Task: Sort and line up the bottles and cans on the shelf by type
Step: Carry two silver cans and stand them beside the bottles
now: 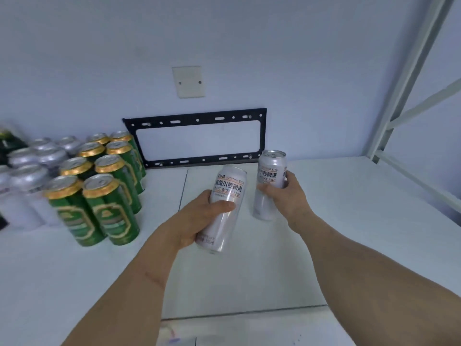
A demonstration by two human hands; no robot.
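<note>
Cans (225, 203) in each hand (199, 221)

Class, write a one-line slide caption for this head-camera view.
Left hand and right hand each grip a white can beside rowed green cans.

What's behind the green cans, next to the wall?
Behind and left of the green cans stand silver cans, grouped together. At the far left edge something dark shows, too blurred to name. The cans' lower parts are hidden by those in front.
</note>
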